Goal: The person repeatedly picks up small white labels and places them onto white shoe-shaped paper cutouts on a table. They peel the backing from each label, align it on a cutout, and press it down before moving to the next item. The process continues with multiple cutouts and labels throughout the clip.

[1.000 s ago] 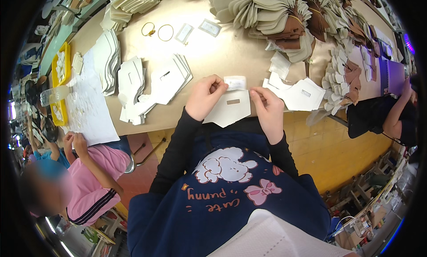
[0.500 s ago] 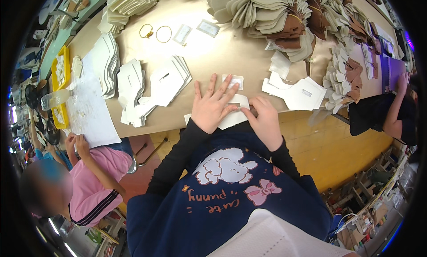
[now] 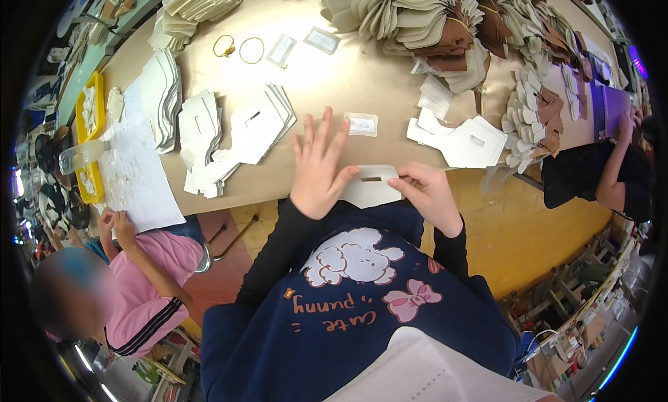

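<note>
A white flat cut piece (image 3: 370, 192) with a narrow slot lies at the table's near edge, in front of my body. My right hand (image 3: 430, 194) pinches its right edge between thumb and fingers. On the other side, my left hand (image 3: 317, 172) is open, fingers spread and pointing away from me, its thumb by the piece's left corner. Whether that thumb presses on the piece I cannot tell. Just beyond the piece lies a small whitish rectangular label (image 3: 362, 125) on the brown table covering (image 3: 327, 82).
White slotted pieces lie in stacks (image 3: 259, 120) at left and as another pile (image 3: 473, 143) at right. Tied bundles of beige pieces (image 3: 417, 26) fill the far right. Further left are a yellow tray (image 3: 99, 116) and a co-worker in a pink shirt (image 3: 156, 270). Another person (image 3: 612, 172) sits at right.
My left hand has come off the piece's top and moved left. More of the slotted piece shows now, slightly nearer me, and the small label is uncovered. My right hand has shifted a little right.
</note>
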Available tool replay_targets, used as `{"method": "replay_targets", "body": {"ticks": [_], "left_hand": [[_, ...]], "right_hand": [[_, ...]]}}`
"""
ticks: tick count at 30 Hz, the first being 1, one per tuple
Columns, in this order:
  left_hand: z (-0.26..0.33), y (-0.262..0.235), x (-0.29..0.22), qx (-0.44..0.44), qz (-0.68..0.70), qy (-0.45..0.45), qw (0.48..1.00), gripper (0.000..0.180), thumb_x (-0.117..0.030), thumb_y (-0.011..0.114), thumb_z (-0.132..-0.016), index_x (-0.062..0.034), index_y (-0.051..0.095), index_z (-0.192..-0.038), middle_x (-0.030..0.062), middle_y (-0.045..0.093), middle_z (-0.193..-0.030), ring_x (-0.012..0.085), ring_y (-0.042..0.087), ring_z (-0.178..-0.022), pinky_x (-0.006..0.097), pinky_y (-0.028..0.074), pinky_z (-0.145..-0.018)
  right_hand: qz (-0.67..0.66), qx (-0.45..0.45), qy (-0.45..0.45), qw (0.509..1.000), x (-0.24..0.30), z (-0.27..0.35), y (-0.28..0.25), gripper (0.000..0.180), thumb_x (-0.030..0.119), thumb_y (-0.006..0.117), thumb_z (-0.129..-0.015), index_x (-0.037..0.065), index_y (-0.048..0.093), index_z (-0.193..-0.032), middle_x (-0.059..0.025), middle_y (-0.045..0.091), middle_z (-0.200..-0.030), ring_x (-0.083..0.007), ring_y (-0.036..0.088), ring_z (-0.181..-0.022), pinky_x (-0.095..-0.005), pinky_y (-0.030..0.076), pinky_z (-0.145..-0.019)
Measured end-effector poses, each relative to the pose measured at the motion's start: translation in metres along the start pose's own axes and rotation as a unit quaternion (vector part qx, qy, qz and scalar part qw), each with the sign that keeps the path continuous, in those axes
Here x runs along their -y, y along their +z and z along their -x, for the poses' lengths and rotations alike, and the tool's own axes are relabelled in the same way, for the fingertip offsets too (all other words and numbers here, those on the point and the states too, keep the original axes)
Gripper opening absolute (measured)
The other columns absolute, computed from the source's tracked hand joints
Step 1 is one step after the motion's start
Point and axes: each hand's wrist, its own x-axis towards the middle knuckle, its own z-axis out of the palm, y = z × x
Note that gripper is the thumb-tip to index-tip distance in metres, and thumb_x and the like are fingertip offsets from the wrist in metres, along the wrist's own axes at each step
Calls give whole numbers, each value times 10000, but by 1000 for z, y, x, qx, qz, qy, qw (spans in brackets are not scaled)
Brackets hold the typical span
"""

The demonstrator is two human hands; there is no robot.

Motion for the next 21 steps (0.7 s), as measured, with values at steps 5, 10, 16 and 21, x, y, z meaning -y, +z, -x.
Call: {"method": "replay_targets", "body": {"ticks": [5,10,16,21], "left_hand": [[4,-25,0,89,294,-167,937,469,-170,670,-944,-85,558,-1392,157,724,-1003,288,681,-1000,363,522,-829],[-18,-9,10,3,167,-67,984,252,-139,672,-918,-70,700,-1158,101,685,-1030,273,644,-977,374,503,-844],[-17,18,-4,-73,-45,55,995,325,-145,710,-857,-89,700,-1177,42,672,-1132,257,602,-1097,408,452,-937],[-1,28,-15,-47,-85,13,995,437,-202,691,-884,-101,622,-1304,40,612,-1262,267,518,-1266,450,404,-1044]], "right_hand": [[-78,-35,46,995,-1,-10,7,160,109,709,-921,-47,685,-945,-87,611,-706,-108,553,-587,-256,434,-560],[116,-116,-52,985,6,-21,15,153,75,696,-915,-21,684,-1034,-98,629,-821,-158,607,-643,-292,476,-590],[154,-195,-167,954,7,-57,25,177,50,686,-902,-11,664,-1066,-119,630,-904,-248,649,-713,-350,515,-637],[232,-183,-159,942,0,-85,32,163,37,725,-865,-7,675,-1014,-99,627,-881,-200,652,-686,-297,527,-633]]}}
